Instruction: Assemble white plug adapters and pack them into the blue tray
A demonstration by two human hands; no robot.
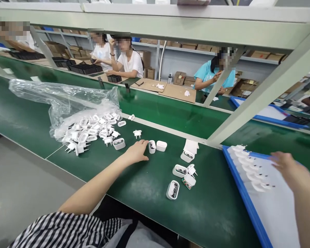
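Observation:
My left hand [136,151] is over the green bench, thumb and fingers apart. Its fingertips are right beside a white charger housing [152,147] with dark parts inside; whether they touch I cannot tell. A second white housing [161,146] lies against its right side, and another open housing [119,144] is left of the hand. My right hand [290,168], smeared by motion, hovers over a blue-rimmed tray [237,189]; what it holds, if anything, cannot be made out. White plug chargers [251,168] stand in a row along the tray's left side.
Left of my hands, a clear plastic bag [67,96] spills a pile of white plug caps [88,132]. Open housings [173,190] and a loose circuit board [188,182] lie mid-bench. A slanted metal post [260,86] rises behind. Several people work across the line.

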